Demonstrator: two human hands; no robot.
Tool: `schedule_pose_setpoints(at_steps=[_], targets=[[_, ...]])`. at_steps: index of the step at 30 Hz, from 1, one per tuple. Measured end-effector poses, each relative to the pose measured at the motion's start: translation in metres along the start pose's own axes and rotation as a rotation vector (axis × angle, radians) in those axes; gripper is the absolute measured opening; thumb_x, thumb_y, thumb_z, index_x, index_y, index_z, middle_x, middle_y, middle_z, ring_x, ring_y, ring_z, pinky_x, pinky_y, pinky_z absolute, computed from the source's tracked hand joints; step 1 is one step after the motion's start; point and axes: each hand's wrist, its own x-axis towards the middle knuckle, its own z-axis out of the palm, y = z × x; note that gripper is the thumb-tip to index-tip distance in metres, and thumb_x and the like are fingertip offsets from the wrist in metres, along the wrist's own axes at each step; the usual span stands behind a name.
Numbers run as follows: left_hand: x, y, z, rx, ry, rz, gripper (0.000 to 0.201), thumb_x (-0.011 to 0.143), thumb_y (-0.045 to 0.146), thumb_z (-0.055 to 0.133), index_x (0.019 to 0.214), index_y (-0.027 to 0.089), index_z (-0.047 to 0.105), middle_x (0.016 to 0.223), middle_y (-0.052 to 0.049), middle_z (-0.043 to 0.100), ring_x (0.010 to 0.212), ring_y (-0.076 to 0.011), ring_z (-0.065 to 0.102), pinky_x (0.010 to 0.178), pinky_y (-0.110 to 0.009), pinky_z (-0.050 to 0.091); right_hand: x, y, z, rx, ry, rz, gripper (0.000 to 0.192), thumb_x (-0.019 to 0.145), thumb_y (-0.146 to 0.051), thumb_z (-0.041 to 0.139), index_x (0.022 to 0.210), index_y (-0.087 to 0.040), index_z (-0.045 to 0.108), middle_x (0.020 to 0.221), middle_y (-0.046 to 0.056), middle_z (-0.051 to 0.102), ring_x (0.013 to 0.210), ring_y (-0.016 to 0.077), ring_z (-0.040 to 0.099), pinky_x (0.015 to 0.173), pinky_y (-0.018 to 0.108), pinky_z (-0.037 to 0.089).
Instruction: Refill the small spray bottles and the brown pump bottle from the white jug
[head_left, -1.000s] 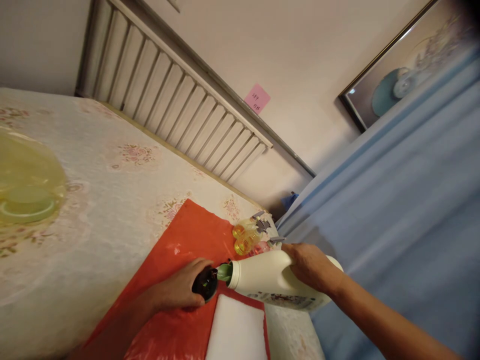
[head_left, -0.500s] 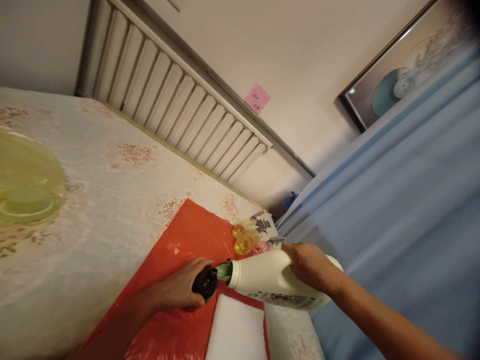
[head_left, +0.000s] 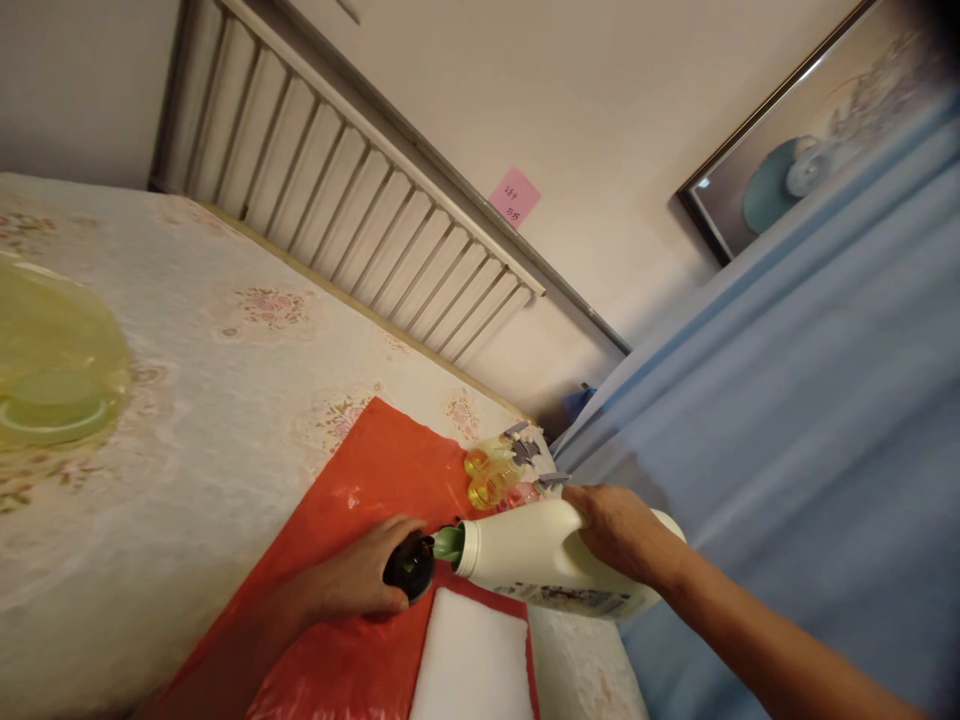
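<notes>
The right hand gripped a white jug tipped sideways over the red plastic sheet, its green spout meeting a small dark container. The left hand wrapped that container. A white pad lay just below.

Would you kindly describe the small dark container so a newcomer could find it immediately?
Start at the red plastic sheet on the floral tablecloth. Near its lower edge the left hand grips a small dark container. Unlike the yellow spray bottles behind, it meets the tilted white jug's green spout.
</notes>
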Motion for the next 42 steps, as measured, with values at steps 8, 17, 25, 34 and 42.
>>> schedule_pose_setpoints(at_steps=[8, 17, 25, 34, 42], targets=[[-0.0025, 0.0078, -0.0015, 0.014, 0.002, -0.007, 0.074, 0.053, 0.012, 0.065, 0.124, 0.028, 0.051, 0.131, -0.004, 0.056, 0.120, -0.0283, 0.056, 0.092, -0.035, 0.053, -0.0008, 0.0000, -0.0003, -0.015, -0.006, -0.005, 0.032, 0.075, -0.002, 0.046, 0.096, -0.019, 0.064, 0.092, 0.008, 0.073, 0.086, 0.0199, 0.068, 0.072, 0.026, 0.039], [-0.0020, 0.0060, -0.0006, -0.013, -0.003, -0.038, 0.076, 0.052, 0.012, 0.065, 0.125, 0.030, 0.051, 0.130, -0.004, 0.058, 0.113, -0.0292, 0.060, 0.079, -0.032, 0.056, 0.0000, 0.0001, -0.0007, -0.019, 0.000, -0.007, 0.030, 0.075, -0.003, 0.046, 0.093, -0.019, 0.063, 0.090, 0.008, 0.073, 0.084, 0.0199, 0.068, 0.072, 0.026, 0.038], [-0.0024, 0.0038, 0.0001, -0.025, 0.000, -0.021, 0.073, 0.053, 0.011, 0.065, 0.123, 0.030, 0.051, 0.127, -0.003, 0.058, 0.112, -0.0274, 0.060, 0.078, -0.031, 0.056, 0.0013, 0.0035, 0.0043, -0.025, 0.046, -0.045, 0.027, 0.072, -0.003, 0.043, 0.086, -0.019, 0.059, 0.085, 0.007, 0.074, 0.079, 0.0192, 0.069, 0.065, 0.025, 0.036], [-0.0022, 0.0072, -0.0022, -0.038, -0.017, -0.036, 0.074, 0.053, 0.012, 0.065, 0.124, 0.029, 0.051, 0.129, -0.004, 0.056, 0.112, -0.0280, 0.060, 0.074, -0.029, 0.056, 0.0035, 0.0060, 0.0071, -0.032, 0.056, -0.058, 0.025, 0.070, -0.004, 0.043, 0.084, -0.020, 0.057, 0.084, 0.006, 0.073, 0.078, 0.0188, 0.069, 0.066, 0.025, 0.036], [-0.0033, 0.0082, -0.0030, 0.032, -0.001, 0.008, 0.077, 0.054, 0.013, 0.067, 0.127, 0.029, 0.050, 0.134, -0.003, 0.055, 0.124, -0.0291, 0.053, 0.100, -0.037, 0.048, 0.0023, 0.0036, 0.0044, -0.021, 0.064, -0.057, 0.025, 0.071, -0.003, 0.043, 0.084, -0.020, 0.056, 0.084, 0.006, 0.073, 0.078, 0.0187, 0.069, 0.066, 0.025, 0.037]])
